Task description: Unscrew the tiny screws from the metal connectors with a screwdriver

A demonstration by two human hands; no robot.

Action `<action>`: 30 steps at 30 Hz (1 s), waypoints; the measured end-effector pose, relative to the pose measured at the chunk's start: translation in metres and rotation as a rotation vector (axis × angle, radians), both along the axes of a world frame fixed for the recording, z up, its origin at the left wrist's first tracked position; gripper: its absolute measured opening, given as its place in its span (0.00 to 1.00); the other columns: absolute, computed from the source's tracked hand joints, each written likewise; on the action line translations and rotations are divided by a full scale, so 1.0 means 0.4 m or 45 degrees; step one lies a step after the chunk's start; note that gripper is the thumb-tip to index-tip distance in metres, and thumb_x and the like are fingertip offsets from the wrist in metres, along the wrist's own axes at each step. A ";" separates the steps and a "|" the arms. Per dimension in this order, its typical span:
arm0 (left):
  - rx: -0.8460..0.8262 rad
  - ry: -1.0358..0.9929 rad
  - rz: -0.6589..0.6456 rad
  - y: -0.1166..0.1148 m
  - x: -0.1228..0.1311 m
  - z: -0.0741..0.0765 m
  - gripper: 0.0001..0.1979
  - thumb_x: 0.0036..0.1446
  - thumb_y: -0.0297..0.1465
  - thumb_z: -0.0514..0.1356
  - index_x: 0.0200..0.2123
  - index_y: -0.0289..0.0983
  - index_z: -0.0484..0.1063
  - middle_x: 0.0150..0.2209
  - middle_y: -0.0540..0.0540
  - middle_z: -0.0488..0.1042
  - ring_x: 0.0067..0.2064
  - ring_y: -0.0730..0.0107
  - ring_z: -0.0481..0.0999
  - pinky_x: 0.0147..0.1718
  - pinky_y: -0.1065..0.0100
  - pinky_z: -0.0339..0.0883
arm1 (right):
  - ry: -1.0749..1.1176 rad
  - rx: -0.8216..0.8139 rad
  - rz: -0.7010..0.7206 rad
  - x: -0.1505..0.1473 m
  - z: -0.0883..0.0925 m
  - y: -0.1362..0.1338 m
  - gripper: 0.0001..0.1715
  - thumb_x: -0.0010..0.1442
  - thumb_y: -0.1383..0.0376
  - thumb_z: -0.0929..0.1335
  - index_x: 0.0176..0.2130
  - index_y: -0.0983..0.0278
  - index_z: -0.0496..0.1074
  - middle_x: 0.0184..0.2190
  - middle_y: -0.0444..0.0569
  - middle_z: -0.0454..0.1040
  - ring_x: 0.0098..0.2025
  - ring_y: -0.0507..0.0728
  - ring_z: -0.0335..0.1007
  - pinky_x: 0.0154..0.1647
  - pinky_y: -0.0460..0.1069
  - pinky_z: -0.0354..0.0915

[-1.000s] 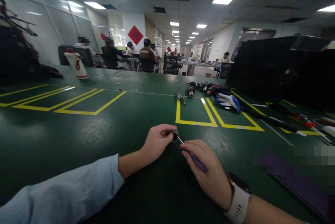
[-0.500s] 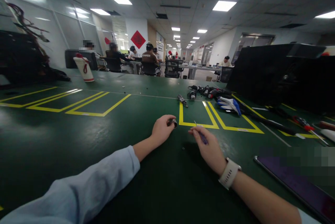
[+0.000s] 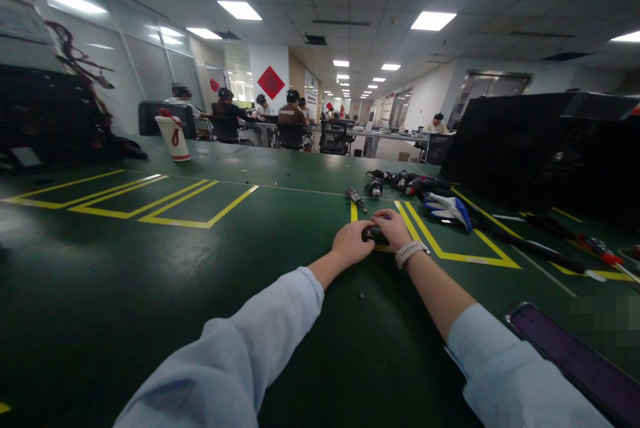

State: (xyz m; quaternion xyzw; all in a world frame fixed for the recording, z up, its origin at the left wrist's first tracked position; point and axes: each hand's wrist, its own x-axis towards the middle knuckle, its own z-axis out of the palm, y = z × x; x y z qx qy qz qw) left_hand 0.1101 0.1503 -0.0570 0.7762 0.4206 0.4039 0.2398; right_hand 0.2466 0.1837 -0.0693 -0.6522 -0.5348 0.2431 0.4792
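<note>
Over the green table [image 3: 280, 255], my left hand [image 3: 351, 243] is closed around a small dark metal ring-shaped part [image 3: 367, 235]. My right hand [image 3: 395, 228] meets it from the right, its fingers pinched on a thin tool with a purple handle [image 3: 387, 218]. Most of that tool is hidden by the fingers now. Just beyond the hands lies a grey metal cylinder with a narrower end [image 3: 357, 200]. Nearer to me, a tiny ring or nut [image 3: 361, 296] rests on the table between my forearms.
Dark metal parts [image 3: 376, 188] cluster behind my right hand, beside a blue-and-white glove [image 3: 445, 209]. A red-handled screwdriver [image 3: 600, 248] lies far right, a phone [image 3: 565, 355] near right. A white cup [image 3: 173, 138] stands at back left. People sit at desks beyond.
The hands have come together: my right hand moved forward and inward with the purple-handled tool to the part in my left hand. My left hand shifted right. The view tilted slightly.
</note>
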 end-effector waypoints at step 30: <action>-0.409 -0.681 0.267 0.076 -0.006 -0.036 0.13 0.49 0.25 0.59 0.40 0.30 0.72 0.42 0.36 0.74 0.42 0.63 0.73 0.44 0.64 0.65 | -0.097 -0.168 0.179 0.021 0.037 0.156 0.18 0.60 0.62 0.64 0.49 0.66 0.64 0.48 0.52 0.67 0.44 0.57 0.68 0.42 0.56 0.67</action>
